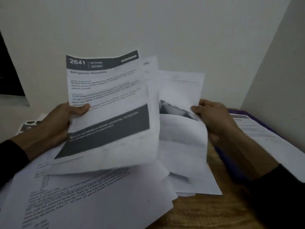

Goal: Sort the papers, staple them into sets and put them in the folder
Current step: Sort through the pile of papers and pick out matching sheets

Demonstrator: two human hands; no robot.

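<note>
Still early in the sort: my left hand (56, 123) grips the kitchen sheet (105, 103), thumb on its face, while my right hand (212, 118) pinches another sheet (181, 133). Loose papers (92, 195) cover the counter (206, 210). The purple folder (237, 113) at right holds one page (no stapler in sight).

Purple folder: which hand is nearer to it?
Right. The right hand, pinching loose sheets, is just beside the purple folder; the left hand holds the 2641 sheet far across.
</note>
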